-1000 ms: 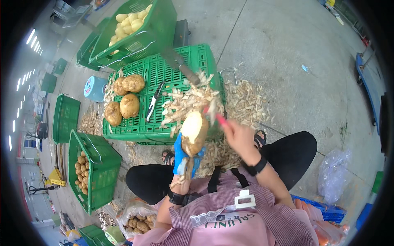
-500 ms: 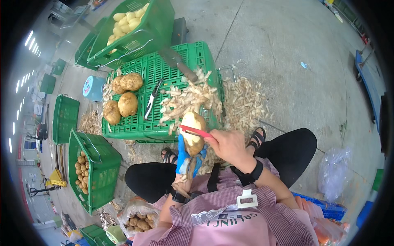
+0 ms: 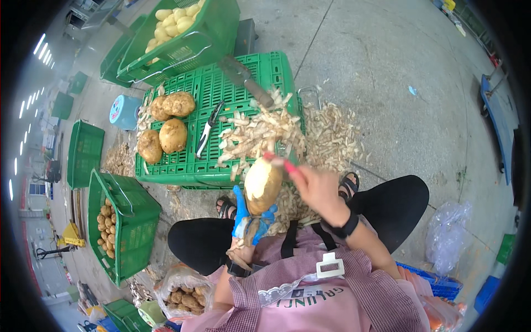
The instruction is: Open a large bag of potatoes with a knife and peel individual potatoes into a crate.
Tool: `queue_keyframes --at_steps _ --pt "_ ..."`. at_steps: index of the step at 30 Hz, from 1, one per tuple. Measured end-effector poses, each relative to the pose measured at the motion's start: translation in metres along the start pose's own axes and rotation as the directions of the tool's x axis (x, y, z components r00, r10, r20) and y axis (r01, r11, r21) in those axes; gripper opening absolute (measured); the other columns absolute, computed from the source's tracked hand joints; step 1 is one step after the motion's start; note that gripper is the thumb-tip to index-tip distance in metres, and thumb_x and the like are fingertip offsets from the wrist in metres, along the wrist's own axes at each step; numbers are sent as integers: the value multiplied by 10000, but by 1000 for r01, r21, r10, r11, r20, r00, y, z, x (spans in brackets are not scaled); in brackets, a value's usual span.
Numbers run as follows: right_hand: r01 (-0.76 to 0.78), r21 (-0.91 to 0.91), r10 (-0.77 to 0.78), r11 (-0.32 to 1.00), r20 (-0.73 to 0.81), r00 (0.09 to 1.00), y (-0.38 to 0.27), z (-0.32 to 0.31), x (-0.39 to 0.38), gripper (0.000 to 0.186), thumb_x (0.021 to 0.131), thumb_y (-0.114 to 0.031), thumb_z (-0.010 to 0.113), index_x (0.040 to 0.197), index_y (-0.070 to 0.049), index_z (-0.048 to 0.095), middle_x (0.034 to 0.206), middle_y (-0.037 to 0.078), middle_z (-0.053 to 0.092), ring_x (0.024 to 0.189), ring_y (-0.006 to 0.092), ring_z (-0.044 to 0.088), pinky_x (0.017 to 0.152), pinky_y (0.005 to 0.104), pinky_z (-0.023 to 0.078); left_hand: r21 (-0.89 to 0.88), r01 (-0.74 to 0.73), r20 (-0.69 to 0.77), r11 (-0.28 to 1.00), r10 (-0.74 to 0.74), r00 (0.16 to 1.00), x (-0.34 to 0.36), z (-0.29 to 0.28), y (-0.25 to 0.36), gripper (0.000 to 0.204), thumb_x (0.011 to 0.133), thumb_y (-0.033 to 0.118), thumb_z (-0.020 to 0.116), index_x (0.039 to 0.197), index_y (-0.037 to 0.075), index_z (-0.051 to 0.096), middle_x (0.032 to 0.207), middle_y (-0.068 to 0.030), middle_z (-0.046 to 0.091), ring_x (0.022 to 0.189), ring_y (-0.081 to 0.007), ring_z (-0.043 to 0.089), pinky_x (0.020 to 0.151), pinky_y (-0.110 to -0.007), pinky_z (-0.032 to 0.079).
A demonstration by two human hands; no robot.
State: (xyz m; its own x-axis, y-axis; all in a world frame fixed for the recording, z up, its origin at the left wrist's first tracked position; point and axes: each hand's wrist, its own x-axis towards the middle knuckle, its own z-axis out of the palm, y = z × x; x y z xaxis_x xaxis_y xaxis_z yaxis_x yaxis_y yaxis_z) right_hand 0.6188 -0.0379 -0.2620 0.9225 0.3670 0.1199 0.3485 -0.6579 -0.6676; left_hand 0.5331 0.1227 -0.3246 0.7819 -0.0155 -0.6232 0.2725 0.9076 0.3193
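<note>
A large, partly peeled potato rests upright in my left hand, which wears a blue glove with bits of peel stuck to it. Pale flesh shows on its upper left side, brown skin on the right and below. My right hand is closed round a red peeler, blurred by motion, its head near the potato's top. Ahead, a heap of peelings covers part of an upturned green crate. On the crate lie several unpeeled potatoes, a black-and-white peeler and a cleaver.
Behind stands a green crate of peeled potatoes. To the left are a green crate of unpeeled potatoes and a light blue bucket. A plastic bag of potatoes sits lower left. A blue cart stands far right.
My right hand and the red peeler have moved right and slightly up, from across the potato's face to its top edge. The potato's top has dropped slightly in view.
</note>
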Motion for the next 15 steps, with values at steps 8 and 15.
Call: queue_keyframes --at_steps 8,15 --pt "-114 -204 99 972 -86 991 -1 7 2 212 744 -268 542 631 -96 492 456 63 477 399 235 486 396 347 362 11 11 8 1000 -11 1000 4 1 -2 527 758 432 477 1120 59 390 920 -120 525 691 -217 543 539 -283 478" --pt "70 -100 -70 993 1 998 -14 7 -18 193 751 -282 517 704 -97 548 511 103 511 454 256 513 421 372 380 29 57 20 998 -58 998 -2 -12 -3 547 751 435 490 1129 54 383 922 -128 525 692 -224 545 546 -284 482"
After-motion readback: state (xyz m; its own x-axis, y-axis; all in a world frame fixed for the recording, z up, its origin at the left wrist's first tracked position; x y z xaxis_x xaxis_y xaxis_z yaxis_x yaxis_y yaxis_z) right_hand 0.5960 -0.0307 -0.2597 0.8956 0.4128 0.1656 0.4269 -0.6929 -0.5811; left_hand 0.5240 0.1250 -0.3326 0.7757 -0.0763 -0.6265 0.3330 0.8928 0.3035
